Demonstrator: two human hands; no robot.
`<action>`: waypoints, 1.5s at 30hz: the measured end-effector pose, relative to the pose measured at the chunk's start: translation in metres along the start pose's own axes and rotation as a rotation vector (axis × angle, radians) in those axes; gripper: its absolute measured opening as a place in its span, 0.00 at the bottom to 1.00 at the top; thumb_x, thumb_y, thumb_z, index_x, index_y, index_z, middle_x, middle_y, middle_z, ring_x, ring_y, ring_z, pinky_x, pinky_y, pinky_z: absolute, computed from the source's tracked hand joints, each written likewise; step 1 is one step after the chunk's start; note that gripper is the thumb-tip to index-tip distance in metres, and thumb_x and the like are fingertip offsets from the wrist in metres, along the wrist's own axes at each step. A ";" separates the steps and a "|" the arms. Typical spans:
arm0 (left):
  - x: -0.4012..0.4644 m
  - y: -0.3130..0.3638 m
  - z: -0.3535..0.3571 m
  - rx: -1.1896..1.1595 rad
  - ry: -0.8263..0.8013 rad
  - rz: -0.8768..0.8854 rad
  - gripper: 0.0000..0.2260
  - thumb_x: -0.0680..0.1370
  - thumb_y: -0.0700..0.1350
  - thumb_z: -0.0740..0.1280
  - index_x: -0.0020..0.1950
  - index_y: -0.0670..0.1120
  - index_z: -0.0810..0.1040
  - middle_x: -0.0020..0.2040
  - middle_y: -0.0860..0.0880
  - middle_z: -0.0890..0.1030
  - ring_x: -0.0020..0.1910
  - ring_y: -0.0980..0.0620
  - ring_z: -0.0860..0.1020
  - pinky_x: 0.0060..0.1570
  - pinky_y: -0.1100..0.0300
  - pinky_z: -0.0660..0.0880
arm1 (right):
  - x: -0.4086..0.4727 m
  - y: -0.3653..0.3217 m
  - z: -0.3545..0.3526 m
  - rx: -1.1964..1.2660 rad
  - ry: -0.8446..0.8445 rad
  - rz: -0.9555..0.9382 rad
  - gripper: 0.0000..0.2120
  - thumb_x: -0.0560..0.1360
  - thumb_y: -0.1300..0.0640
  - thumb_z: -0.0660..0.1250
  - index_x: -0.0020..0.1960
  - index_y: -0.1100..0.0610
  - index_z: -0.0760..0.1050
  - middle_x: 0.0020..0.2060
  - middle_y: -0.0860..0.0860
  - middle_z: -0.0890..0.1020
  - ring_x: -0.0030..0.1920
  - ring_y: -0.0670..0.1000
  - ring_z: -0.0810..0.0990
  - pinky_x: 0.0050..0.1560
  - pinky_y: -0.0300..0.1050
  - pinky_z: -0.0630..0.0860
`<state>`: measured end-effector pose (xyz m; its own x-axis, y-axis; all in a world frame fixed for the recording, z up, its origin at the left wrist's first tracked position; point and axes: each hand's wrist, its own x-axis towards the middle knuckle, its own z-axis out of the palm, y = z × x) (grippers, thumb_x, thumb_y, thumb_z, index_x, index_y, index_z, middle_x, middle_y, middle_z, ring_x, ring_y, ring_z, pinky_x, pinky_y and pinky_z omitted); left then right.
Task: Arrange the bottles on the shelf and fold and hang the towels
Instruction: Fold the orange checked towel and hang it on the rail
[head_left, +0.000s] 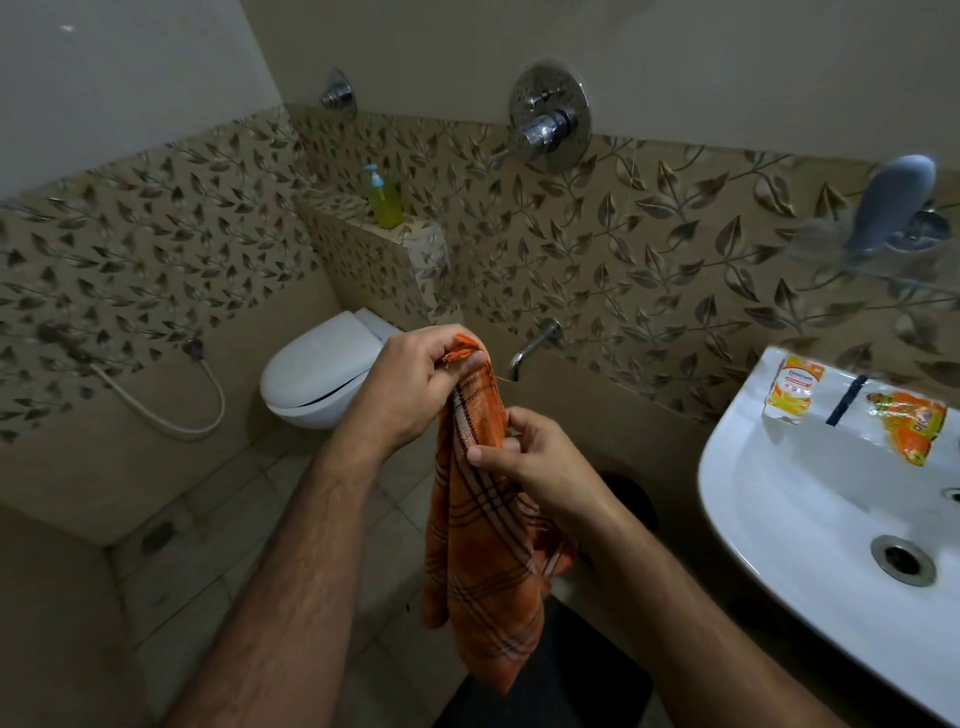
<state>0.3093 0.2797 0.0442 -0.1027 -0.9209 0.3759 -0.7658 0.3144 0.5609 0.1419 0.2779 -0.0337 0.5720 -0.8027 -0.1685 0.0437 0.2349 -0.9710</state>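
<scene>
The orange towel (483, 525) hangs at the middle — soft, light and floppy, so it will sag if let go. The left hand (415, 384) grips its top corner at 12 o'clock. The right hand (524, 457) pinches the edge just below. Best to hold two corners. A sink (779, 499) sits at 3 o'clock.

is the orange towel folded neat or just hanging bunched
Bunched, not folded: the orange towel hangs crumpled from the left hand, while the right hand pinches its edge.
</scene>
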 end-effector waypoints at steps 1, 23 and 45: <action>0.000 -0.001 0.000 0.004 0.007 -0.010 0.07 0.79 0.48 0.66 0.47 0.46 0.81 0.42 0.52 0.82 0.44 0.58 0.79 0.43 0.65 0.75 | 0.000 0.001 0.000 0.002 0.004 0.001 0.18 0.72 0.58 0.75 0.59 0.60 0.75 0.49 0.62 0.85 0.50 0.58 0.86 0.56 0.58 0.80; 0.005 0.000 0.002 -0.030 0.123 0.010 0.17 0.76 0.56 0.62 0.48 0.44 0.82 0.42 0.53 0.80 0.44 0.64 0.77 0.41 0.76 0.69 | -0.021 0.011 -0.011 -0.284 0.283 0.073 0.10 0.75 0.51 0.72 0.46 0.59 0.80 0.40 0.56 0.86 0.43 0.55 0.86 0.51 0.58 0.82; -0.010 -0.061 0.003 -0.072 0.403 -0.232 0.12 0.77 0.54 0.64 0.48 0.47 0.82 0.43 0.48 0.83 0.45 0.49 0.80 0.45 0.54 0.76 | -0.022 0.005 -0.024 -0.462 0.457 0.007 0.06 0.76 0.51 0.71 0.41 0.51 0.80 0.37 0.48 0.86 0.39 0.46 0.85 0.46 0.52 0.83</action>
<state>0.3550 0.2690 0.0041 0.3319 -0.8104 0.4828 -0.6918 0.1388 0.7086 0.1098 0.2838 -0.0391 0.1604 -0.9783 -0.1315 -0.3739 0.0631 -0.9253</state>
